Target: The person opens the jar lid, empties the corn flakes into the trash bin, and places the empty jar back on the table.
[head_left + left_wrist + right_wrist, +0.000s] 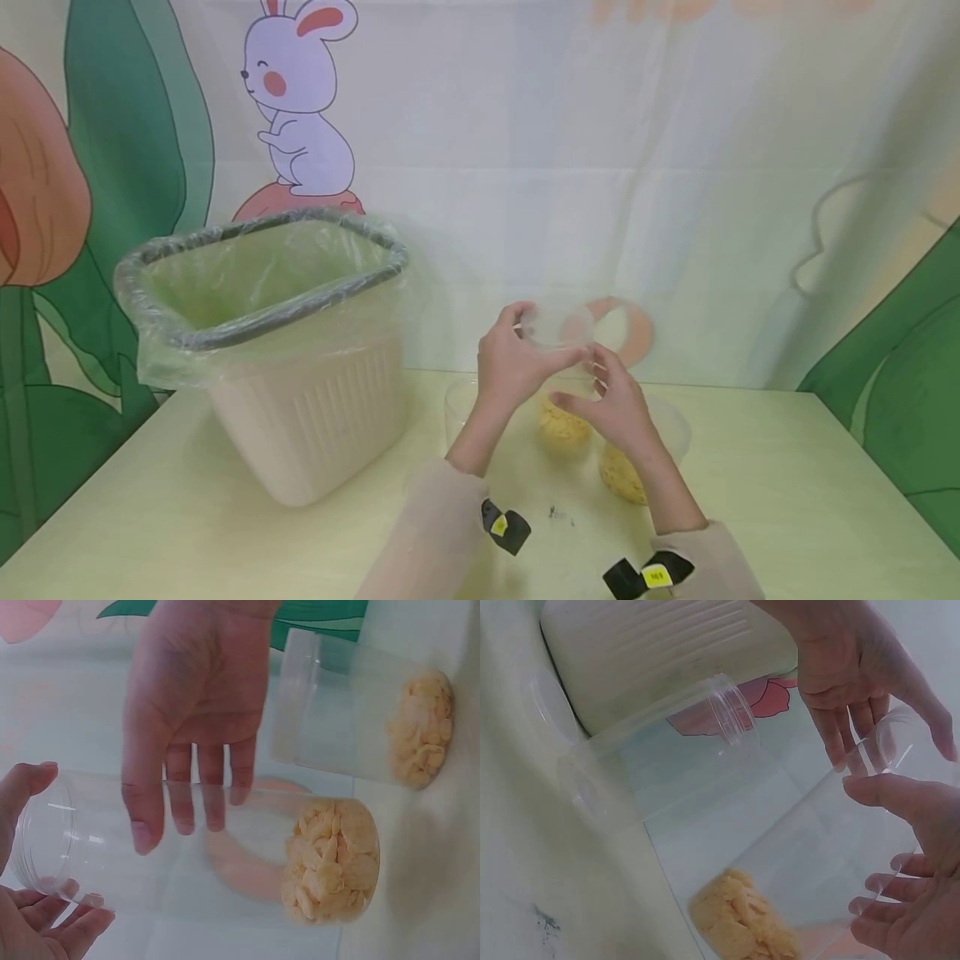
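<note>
A tall clear plastic jar [180, 877] with yellow flakes [330, 862] at its bottom stands between my two hands. My left hand [517, 362] grips it around the top end, thumb on one side and fingers on the other. Lower down, my right hand [618, 408] holds the jar's side between thumb and fingers. Whether the ringed top end is a lid or a bare rim, I cannot tell. Beside my right forearm stands a second clear jar with flakes [622, 475]. In the right wrist view, an empty clear jar [667, 776] shows on the left-hand side.
A pale ribbed bin [315, 417] lined with a clear bag stands at the left on the table [787, 483]. A clear round lid [553, 705] lies near it. Small dark marks [555, 512] show on the tabletop. A printed cloth [675, 208] hangs behind.
</note>
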Demonstrator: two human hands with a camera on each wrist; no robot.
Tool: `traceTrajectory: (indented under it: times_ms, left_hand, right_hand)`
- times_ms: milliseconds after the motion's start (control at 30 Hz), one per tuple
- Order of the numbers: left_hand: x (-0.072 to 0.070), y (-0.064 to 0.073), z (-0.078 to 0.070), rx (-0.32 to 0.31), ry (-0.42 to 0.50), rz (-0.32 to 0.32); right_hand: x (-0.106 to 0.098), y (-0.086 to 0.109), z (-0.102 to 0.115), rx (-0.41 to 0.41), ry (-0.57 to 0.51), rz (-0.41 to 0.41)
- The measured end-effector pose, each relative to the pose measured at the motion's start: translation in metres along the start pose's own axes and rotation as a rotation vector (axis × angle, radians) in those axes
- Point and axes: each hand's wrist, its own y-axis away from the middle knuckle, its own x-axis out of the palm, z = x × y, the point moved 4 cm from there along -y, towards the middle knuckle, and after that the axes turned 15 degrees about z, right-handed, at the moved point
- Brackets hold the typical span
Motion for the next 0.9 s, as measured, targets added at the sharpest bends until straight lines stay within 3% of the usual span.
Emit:
traceTrajectory:
  times_ms: [433,900]
  left_hand:
    - [-0.025,0.015,-0.005,0.024,0.162,-0.014]
    - [-0.038,0.031,-0.006,0.038,0.308,-0.034]
  right_hand:
    - [0.005,0.005,0.013,-0.056,0.026,0.015]
    - [0.005,0.013,0.031,-0.153,0.088,-0.037]
